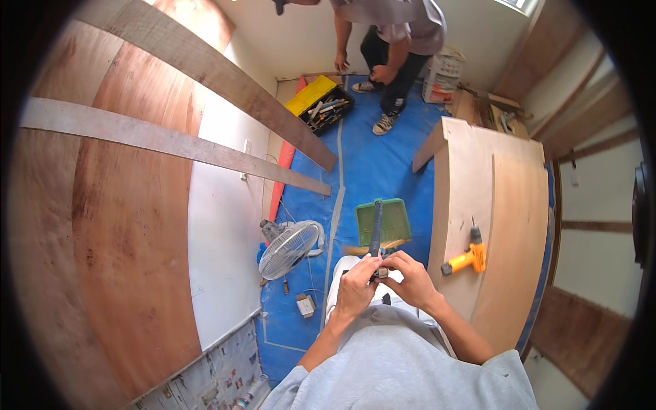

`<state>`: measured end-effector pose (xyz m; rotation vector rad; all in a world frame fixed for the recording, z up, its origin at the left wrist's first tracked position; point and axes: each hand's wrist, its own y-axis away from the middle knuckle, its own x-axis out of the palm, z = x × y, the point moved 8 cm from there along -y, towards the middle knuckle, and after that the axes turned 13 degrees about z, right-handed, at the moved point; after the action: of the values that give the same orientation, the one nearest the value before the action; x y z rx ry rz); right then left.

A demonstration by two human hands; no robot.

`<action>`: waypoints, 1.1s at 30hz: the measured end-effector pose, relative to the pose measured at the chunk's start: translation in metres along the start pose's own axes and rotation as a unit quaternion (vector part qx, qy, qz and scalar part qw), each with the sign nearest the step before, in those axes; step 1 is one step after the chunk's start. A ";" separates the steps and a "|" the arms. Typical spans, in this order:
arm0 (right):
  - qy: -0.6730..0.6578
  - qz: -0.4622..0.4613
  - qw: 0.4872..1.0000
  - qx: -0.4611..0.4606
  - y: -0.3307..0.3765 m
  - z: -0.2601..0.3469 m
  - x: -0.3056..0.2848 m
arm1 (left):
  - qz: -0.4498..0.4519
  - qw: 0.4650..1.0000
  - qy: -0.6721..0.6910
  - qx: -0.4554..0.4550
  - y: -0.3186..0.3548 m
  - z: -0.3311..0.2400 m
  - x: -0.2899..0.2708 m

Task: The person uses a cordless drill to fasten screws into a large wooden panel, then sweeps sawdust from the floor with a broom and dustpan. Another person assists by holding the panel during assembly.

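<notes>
My left hand is closed round the lower end of a long, dark, rod-shaped tool, held in front of my body and pointing away from me. I cannot make out its exact kind. Fingers of my right hand are pinched at the same end, against a small pale, metallic-looking part. Both hands meet there, and they hide much of the tool's near end. Beyond them a green plastic tray lies on the floor, partly behind the tool.
Blue sheeting covers the floor. A fan and small box are left; a yellow-orange drill lies on the plywood bench right. Slanting boards cross upper left. A co-worker stands by a toolbox.
</notes>
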<state>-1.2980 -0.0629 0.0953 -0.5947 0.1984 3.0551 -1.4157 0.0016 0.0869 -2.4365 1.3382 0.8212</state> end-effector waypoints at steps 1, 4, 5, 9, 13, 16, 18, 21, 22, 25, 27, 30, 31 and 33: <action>-0.020 0.017 1.000 -0.001 -0.017 -0.001 -0.007 | -0.005 1.000 0.002 -0.005 -0.015 0.005 -0.005; 0.031 0.033 0.999 -0.016 -0.071 -0.005 -0.027 | -0.013 1.000 0.005 -0.017 -0.057 0.025 -0.021; 0.032 0.046 0.998 -0.010 -0.089 -0.009 -0.030 | -0.015 1.000 0.007 -0.026 -0.071 0.035 -0.026; 0.038 0.053 0.997 0.039 -0.163 -0.027 -0.047 | -0.015 0.999 0.023 -0.034 -0.137 0.077 -0.051; 0.056 0.025 0.995 0.073 -0.246 -0.043 -0.063 | 0.005 0.997 0.072 -0.024 -0.215 0.131 -0.081; 0.030 0.005 0.994 0.107 -0.307 -0.060 -0.062 | -0.002 0.995 0.096 -0.008 -0.260 0.170 -0.107; 0.064 0.032 0.990 0.118 -0.346 -0.070 -0.061 | 0.018 0.991 0.121 -0.056 -0.284 0.204 -0.116; 0.059 0.078 0.983 0.154 -0.396 -0.088 -0.057 | 0.000 0.987 0.139 -0.083 -0.307 0.241 -0.126; 0.057 0.093 0.982 0.156 -0.412 -0.093 -0.057 | -0.011 0.985 0.144 -0.096 -0.314 0.254 -0.127; 0.057 0.153 0.974 0.160 -0.462 -0.112 -0.049 | -0.042 0.977 0.149 -0.147 -0.330 0.298 -0.130; 0.045 0.190 0.963 0.187 -0.493 -0.135 -0.044 | -0.053 0.972 0.129 -0.188 -0.346 0.332 -0.132; 0.079 0.249 0.941 0.213 -0.534 -0.185 -0.045 | -0.128 0.960 0.151 -0.199 -0.374 0.380 -0.143; 0.097 0.264 0.936 0.213 -0.545 -0.205 -0.049 | -0.132 0.950 0.180 -0.217 -0.385 0.397 -0.141; 0.078 0.269 0.932 0.233 -0.564 -0.247 -0.057 | -0.117 0.952 0.142 -0.243 -0.407 0.419 -0.141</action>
<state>-1.1266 0.4648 -0.1782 -0.8553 1.2400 3.2374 -1.2864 0.5162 -0.1943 -3.1253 0.9795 0.8384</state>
